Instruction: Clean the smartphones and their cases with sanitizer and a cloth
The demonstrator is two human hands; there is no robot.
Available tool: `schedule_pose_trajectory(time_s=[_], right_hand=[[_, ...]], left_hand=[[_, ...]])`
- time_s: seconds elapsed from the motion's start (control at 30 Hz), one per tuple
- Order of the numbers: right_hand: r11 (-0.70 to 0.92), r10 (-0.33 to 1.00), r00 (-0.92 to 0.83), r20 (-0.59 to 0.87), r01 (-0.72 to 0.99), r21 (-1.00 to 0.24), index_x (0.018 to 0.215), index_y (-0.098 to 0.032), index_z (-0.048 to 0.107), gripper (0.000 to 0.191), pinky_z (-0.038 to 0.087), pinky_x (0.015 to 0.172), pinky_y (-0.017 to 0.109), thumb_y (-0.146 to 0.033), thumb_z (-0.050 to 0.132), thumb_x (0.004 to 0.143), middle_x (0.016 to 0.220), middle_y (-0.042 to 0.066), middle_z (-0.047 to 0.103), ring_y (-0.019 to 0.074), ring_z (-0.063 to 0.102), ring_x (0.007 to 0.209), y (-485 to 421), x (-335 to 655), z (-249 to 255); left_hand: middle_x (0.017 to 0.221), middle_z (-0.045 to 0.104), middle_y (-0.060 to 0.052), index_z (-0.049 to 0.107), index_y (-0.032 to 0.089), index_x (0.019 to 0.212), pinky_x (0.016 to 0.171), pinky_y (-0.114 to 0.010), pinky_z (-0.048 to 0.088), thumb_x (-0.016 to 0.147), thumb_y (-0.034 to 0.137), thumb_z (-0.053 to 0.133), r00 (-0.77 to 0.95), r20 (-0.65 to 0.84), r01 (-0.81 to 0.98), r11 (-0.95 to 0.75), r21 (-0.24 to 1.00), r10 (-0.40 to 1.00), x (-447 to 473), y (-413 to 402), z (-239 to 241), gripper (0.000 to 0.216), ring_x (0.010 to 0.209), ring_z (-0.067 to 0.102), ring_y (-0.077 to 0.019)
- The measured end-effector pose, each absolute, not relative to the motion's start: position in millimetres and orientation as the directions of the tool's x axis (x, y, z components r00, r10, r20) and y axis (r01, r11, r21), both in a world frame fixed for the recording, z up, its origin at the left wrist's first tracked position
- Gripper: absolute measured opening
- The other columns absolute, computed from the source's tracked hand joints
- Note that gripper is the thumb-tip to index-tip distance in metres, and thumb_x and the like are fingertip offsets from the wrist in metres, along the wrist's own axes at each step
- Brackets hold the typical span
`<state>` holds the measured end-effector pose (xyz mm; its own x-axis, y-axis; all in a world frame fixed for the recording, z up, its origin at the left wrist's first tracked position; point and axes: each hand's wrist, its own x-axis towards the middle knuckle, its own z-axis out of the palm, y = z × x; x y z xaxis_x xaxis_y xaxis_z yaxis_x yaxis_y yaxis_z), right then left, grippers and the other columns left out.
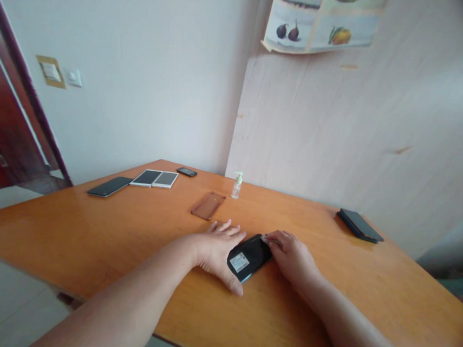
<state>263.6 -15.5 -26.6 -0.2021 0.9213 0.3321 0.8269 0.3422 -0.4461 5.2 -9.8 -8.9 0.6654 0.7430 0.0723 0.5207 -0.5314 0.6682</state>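
A black phone [247,257] with a white label lies on the orange table [104,235] between my hands. My left hand [219,250] rests flat beside its left edge, fingers stretched out, thumb along the near corner. My right hand [291,255] is at the phone's far right corner, fingers pinched together on a small light bit at the phone's edge; I cannot make out what it is.
A clear phone case [208,205] and a small pump bottle [237,185] stand beyond my hands. Several phones [109,186] and tablets [154,178] lie at the far left edge. A dark phone [359,225] lies at right. Walls close behind.
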Motion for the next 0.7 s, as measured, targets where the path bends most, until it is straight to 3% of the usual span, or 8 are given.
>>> schedule_pose_trajectory(time_s=[0.17, 0.3, 0.43, 0.57, 0.7], right_hand=[[0.556, 0.831, -0.465, 0.305, 0.708, -0.436, 0.114, -0.028, 0.068, 0.032, 0.042, 0.098, 0.04, -0.019, 0.049, 0.09, 0.118, 0.006, 0.069, 0.0252, 0.061, 0.11, -45, 237, -13], [0.66, 0.72, -0.669, 0.184, 0.581, -0.476, 0.136, -0.035, 0.054, 0.042, 0.02, 0.114, 0.053, -0.026, 0.048, 0.095, 0.142, 0.004, 0.053, 0.0284, 0.041, 0.136, -74, 216, 2], [0.582, 0.789, -0.602, 0.121, 0.67, -0.461, 0.137, -0.038, 0.052, 0.04, 0.005, 0.113, 0.065, -0.036, 0.043, 0.098, 0.146, 0.002, 0.048, 0.0315, 0.026, 0.144, -62, 233, -5], [0.419, 0.906, -0.412, 0.1, 0.833, -0.362, 0.139, -0.032, 0.052, 0.042, 0.003, 0.111, 0.069, -0.04, 0.038, 0.099, 0.149, 0.004, 0.044, 0.0337, 0.02, 0.145, -39, 255, -16], [0.526, 0.838, -0.543, 0.052, 0.78, -0.341, 0.141, -0.032, 0.048, 0.044, 0.008, 0.114, 0.065, -0.042, 0.034, 0.101, 0.151, 0.002, 0.041, 0.0303, 0.019, 0.146, -58, 235, -2]], left_hand=[[0.156, 0.031, -0.013, 0.052, 0.027, 0.137, 0.114, -0.058, -0.003, 0.029, 0.062, 0.087, 0.649, 0.042, 0.552, -0.509, 0.661, 0.759, 4, -8, -11, 0.119, 0.146, 0.0, -0.0455], [0.157, 0.028, -0.012, 0.05, 0.028, 0.139, 0.112, -0.06, -0.007, 0.03, 0.063, 0.087, 0.643, 0.002, 0.594, -0.5, 0.63, 0.766, 7, -10, -9, 0.121, 0.145, -0.001, -0.0474], [0.157, 0.031, -0.01, 0.051, 0.031, 0.139, 0.111, -0.063, -0.004, 0.032, 0.062, 0.087, 0.627, -0.029, 0.628, -0.484, 0.609, 0.778, 5, -8, -6, 0.117, 0.145, 0.003, -0.049], [0.157, 0.028, -0.01, 0.047, 0.033, 0.142, 0.111, -0.064, -0.005, 0.032, 0.065, 0.086, 0.657, -0.037, 0.613, -0.505, 0.608, 0.753, -1, -4, -5, 0.121, 0.145, 0.001, -0.048], [0.161, 0.018, -0.009, 0.035, 0.027, 0.149, 0.114, -0.062, -0.002, 0.037, 0.072, 0.08, 0.649, -0.128, 0.697, -0.519, 0.496, 0.75, -1, -4, 0, 0.128, 0.146, -0.003, -0.0436]])
